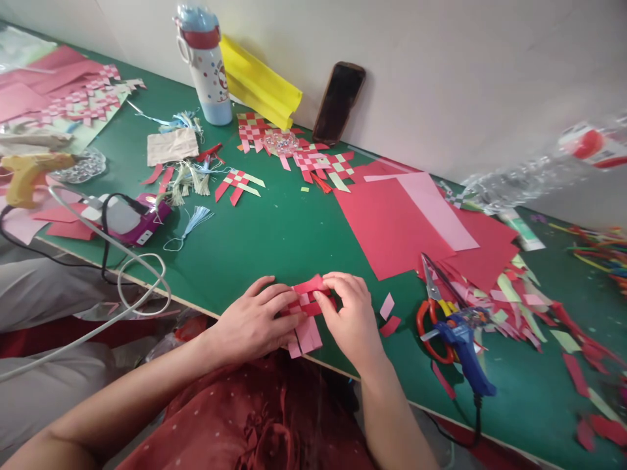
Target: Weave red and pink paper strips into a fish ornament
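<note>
A small woven piece of red and pink paper strips (308, 333) lies at the table's front edge, between my two hands. My left hand (260, 318) rests over its left side, fingers spread and lying flat on the strips. At the upper right of the weave, my right hand (349, 307) pinches a red strip between thumb and forefinger. Loose pink strip ends stick out below, toward my body. Part of the weave is hidden under my fingers. Two paper scraps (388, 316) lie just right of my right hand.
Red and pink sheets (392, 222), scissors (434, 326) and a blue glue gun (463, 349) lie to the right. Behind stand a flask (208, 72) and a leaning phone (339, 102). Woven pieces (240, 183), tassels (194, 222), a power strip (142, 222) and a yellow glue gun (29, 173) are left.
</note>
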{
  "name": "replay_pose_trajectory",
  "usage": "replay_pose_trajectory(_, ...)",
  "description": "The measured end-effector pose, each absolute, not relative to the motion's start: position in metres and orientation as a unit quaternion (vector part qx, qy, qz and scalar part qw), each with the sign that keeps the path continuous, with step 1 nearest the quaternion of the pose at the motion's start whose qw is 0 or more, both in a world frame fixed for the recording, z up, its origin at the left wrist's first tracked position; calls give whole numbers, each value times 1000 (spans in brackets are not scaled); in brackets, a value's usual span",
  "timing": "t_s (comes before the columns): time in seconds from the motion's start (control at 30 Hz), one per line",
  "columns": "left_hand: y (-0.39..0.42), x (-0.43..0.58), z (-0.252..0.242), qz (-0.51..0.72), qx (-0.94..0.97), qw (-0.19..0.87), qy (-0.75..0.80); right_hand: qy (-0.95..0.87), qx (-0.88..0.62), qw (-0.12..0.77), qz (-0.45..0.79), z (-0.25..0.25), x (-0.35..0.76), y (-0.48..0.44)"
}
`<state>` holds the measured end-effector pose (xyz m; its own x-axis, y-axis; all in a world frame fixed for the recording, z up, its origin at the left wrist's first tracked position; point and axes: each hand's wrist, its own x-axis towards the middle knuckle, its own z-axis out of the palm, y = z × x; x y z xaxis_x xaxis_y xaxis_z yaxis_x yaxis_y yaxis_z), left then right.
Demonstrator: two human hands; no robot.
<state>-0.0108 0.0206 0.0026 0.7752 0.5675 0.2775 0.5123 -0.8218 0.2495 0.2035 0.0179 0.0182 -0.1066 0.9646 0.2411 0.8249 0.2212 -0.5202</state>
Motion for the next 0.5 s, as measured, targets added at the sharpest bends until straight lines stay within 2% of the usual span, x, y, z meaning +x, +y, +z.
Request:
replay_pose_trajectory(0.3, 22, -10, 8, 176, 931, 91, 307, -752, -558, 306, 174, 24, 204, 8)
replay_pose_trajectory(0.5, 22, -11, 7, 180, 931, 102, 302, -738, -577, 322, 138, 21, 214, 8)
